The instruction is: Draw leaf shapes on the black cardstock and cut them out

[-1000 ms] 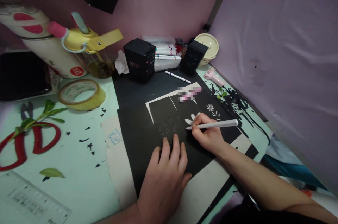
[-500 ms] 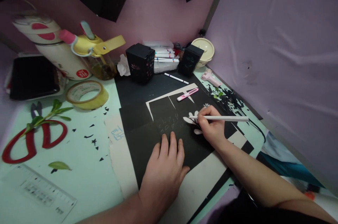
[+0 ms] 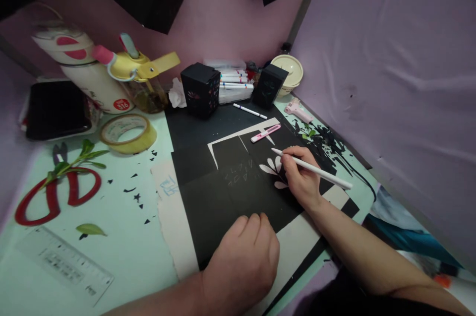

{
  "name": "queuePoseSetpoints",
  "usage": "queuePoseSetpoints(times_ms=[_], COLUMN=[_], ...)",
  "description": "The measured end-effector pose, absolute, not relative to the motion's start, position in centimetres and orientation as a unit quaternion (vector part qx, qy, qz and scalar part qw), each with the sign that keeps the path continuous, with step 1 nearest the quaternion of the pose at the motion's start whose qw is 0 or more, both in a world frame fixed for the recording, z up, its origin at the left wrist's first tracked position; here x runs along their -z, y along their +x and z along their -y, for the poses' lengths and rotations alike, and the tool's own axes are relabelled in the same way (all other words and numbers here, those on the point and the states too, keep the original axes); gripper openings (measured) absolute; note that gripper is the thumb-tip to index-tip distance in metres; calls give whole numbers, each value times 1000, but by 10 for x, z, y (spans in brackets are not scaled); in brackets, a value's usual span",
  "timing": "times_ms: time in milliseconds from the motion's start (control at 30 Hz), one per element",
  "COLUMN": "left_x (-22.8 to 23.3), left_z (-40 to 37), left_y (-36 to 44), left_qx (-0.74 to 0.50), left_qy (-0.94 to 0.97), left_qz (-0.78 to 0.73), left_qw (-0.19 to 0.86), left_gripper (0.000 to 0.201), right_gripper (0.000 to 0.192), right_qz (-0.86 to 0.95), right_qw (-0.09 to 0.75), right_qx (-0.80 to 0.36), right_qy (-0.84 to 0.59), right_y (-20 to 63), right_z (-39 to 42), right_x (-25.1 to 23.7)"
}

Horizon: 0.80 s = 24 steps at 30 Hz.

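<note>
Right hand (image 3: 303,177) clamped on white pen (image 3: 323,173), tip just past the white petal shapes (image 3: 267,169) on the black sheet (image 3: 219,202); can't tell if it touches. Left hand (image 3: 247,256) rests over the sheet's near part, fingers curled under, can't tell if they grip anything; hands well apart. Readable: "316" in a red circle on the white bottle (image 3: 87,80), far left. Blue handwriting on the torn card (image 3: 167,217), not legible; ruler (image 3: 67,266) print, near left, too small; faint light marks mid-sheet, unclear. Sheet's left edge lies over the torn card, near edge over pale board; white strips show toward its far edge, pink cutter (image 3: 265,133) lying there. Room: plain black stretch between left hand and the marks; left counter (image 3: 122,246) has small scraps between card and red-handled scissors (image 3: 53,202). Right side tighter: black scrap heap (image 3: 327,140), then purple wall (image 3: 390,83).
</note>
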State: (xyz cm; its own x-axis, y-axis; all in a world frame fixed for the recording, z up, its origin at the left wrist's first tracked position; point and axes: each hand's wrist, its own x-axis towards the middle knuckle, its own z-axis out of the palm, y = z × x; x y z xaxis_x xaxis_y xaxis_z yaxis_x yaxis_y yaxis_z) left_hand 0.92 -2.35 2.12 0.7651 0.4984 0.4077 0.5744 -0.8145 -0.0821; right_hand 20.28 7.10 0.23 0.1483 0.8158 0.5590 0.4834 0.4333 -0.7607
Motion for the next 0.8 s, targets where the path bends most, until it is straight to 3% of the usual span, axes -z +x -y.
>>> queuePoseSetpoints(times_ms=[133, 300, 433, 533, 633, 800], left_x=[-28, -24, -22, -19, -12, -4], left_z=[23, 21, 19, 19, 20, 19], left_y=[9, 9, 8, 8, 8, 9], left_qx=[203, 206, 193, 158, 117, 73], left_qy=[-941, -921, -906, -902, -903, -906], left_qz=[263, 321, 364, 382, 387, 394], left_qw=[62, 84, 98, 123, 147, 138], left_gripper=[18, 12, 19, 4, 32, 39], right_gripper=[6, 8, 5, 8, 10, 2], right_qz=[634, 611, 614, 615, 585, 578], right_qw=[562, 566, 572, 589, 598, 553], right_qx=[-145, -178, -156, -163, -188, -231], right_qy=[-511, -524, -521, -498, -515, -554], right_y=[202, 201, 201, 201, 202, 201], right_z=[-70, -68, -68, -68, -63, -49], right_x=[-3, 0, 0, -4, -16, -43])
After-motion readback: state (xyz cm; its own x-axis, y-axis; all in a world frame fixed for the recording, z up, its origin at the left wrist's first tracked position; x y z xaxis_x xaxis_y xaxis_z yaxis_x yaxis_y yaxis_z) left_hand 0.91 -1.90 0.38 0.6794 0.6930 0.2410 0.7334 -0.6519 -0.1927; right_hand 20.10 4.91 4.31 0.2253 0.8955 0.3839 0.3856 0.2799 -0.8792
